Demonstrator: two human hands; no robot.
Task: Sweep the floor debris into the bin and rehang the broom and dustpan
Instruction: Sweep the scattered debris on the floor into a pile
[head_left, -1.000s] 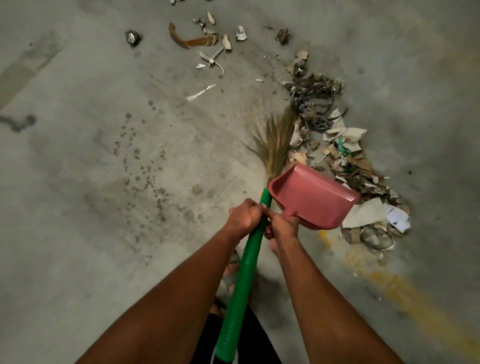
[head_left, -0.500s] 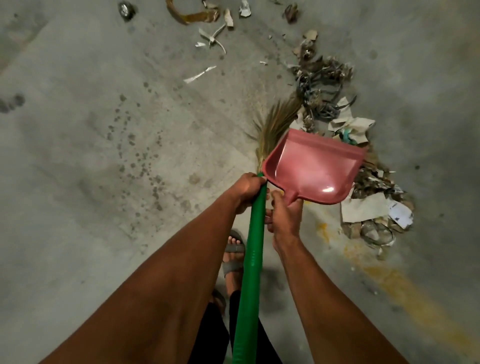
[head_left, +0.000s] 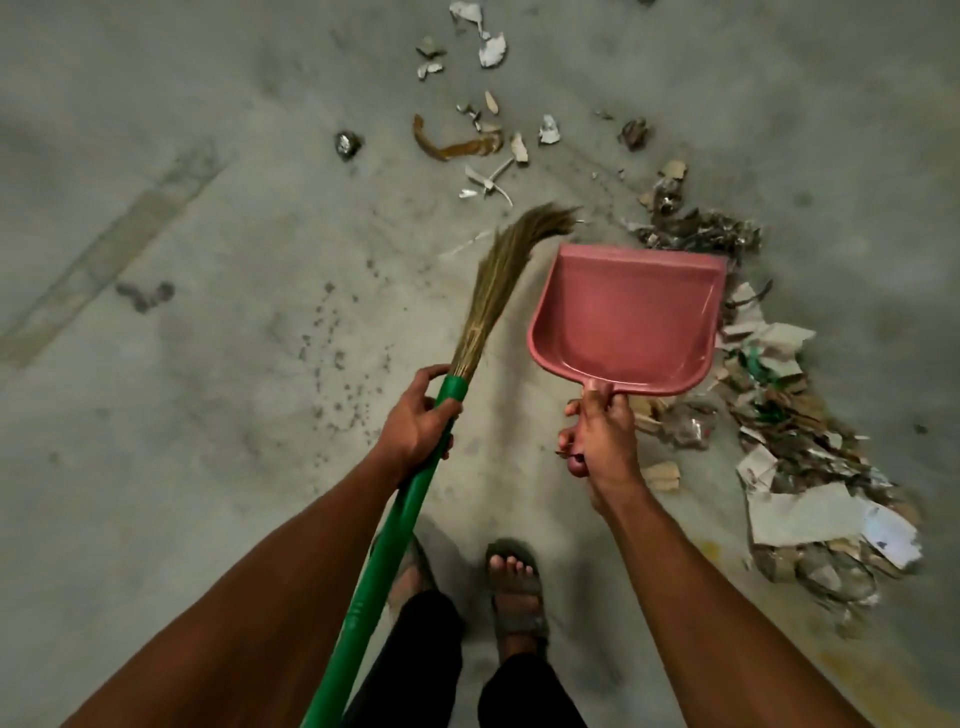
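Left hand (head_left: 415, 423) wrapped round the green handle of the broom (head_left: 400, 499), fingers curled tight just below the bound end of the bristles. Right hand (head_left: 602, 441) clamped round the short stub handle of the pink dustpan (head_left: 626, 317), thumb on top, fingers folded beneath.

Outward from the left hand: a smooth green plastic pole running down and back between the forearms, and a bundle of dry straw-coloured grass bristles (head_left: 498, 275) fanning up and curling right at the tips, ending just left of the dustpan's far left corner. Cannot tell whether the tips touch the floor.

Outward from the right hand: a shallow, glossy pink scoop with raised side walls and a straight front lip, open face up toward the camera, held apart from the broom.

Right of the dustpan and partly hidden behind its right edge: a long debris pile (head_left: 800, 431) of torn paper, cardboard scraps, dark tangled bits and flecks of green, lying on the grey concrete floor (head_left: 182, 389) and trailing toward the lower right. Beyond the dustpan's front lip: scattered white shards, a curved brown strip (head_left: 452, 145) and a small shiny crumpled lump (head_left: 347, 145). Below the dustpan, between the arms: two sandalled feet (head_left: 514, 587) and dark trouser legs.
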